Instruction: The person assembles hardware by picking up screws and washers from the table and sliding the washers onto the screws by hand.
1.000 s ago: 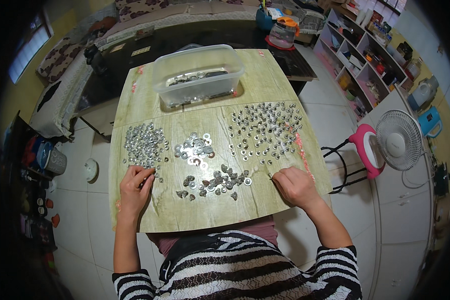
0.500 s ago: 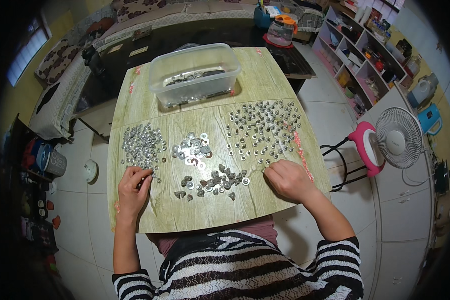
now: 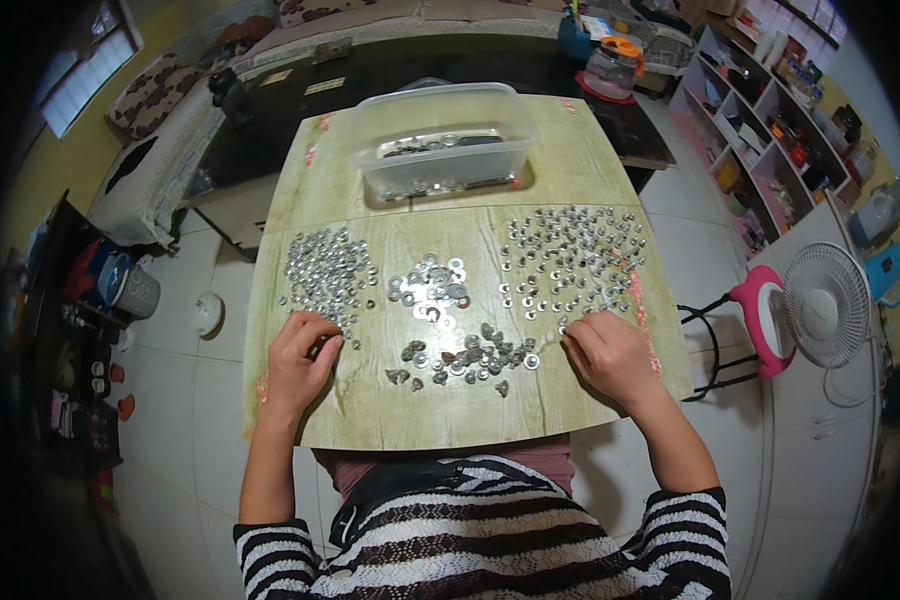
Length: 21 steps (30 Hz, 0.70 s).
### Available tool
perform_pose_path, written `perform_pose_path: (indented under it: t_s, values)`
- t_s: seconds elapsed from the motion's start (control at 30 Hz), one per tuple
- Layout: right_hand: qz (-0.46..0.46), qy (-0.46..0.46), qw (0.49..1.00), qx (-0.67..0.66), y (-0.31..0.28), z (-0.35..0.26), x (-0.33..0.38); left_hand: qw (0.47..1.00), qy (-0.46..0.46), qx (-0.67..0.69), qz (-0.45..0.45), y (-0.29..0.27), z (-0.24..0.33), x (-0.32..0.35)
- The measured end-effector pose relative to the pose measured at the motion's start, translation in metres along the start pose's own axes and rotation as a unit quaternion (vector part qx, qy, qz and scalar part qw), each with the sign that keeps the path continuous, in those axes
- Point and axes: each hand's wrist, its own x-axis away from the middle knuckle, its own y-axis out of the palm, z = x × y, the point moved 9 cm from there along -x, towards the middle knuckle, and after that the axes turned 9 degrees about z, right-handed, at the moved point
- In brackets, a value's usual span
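My left hand (image 3: pixel 304 358) rests at the near edge of a pile of small silver nuts (image 3: pixel 328 272), its fingers curled and thumb drawn in. My right hand (image 3: pixel 610 358) is closed in a pinch at the near side of a spread of small screws (image 3: pixel 570 252), most standing on their heads. What either hand's fingertips hold, if anything, is too small or hidden to make out. Between the hands lies a heap of dull grey fasteners with washers (image 3: pixel 480 358). Beyond it sits a loose pile of flat washers (image 3: pixel 428 286).
A clear plastic box (image 3: pixel 440 165) with more metal parts inside stands at the far side of the wood-patterned table (image 3: pixel 390 415). A dark table (image 3: pixel 450 62) adjoins behind. To the right are a pink stool (image 3: pixel 760 318), a white fan (image 3: pixel 826 305) and shelves (image 3: pixel 760 130).
The whole view has shifted, so the table sits further right in the picture. Both hands stay close to the same piles, with only slight finger movement.
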Motion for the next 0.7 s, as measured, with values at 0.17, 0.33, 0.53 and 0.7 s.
perform_pose_path:
  t_s: [0.17, 0.33, 0.53, 0.7]
  values:
    - [0.010, 0.025, 0.999, -0.018, -0.007, -0.010, -0.002, 0.998, 0.014, 0.030, -0.051, 0.007, 0.015, -0.003]
    - [0.030, 0.034, 0.997, -0.061, -0.006, -0.026, -0.007, 0.976, 0.020, 0.089, -0.196, 0.031, 0.035, 0.006]
    - [0.037, 0.049, 0.991, -0.122, 0.006, -0.041, -0.013, 0.961, 0.035, 0.081, -0.261, 0.047, 0.042, 0.011]
    - [0.043, 0.044, 0.979, -0.194, 0.017, -0.058, -0.021, 0.968, -0.053, 0.097, -0.224, 0.043, 0.029, 0.013]
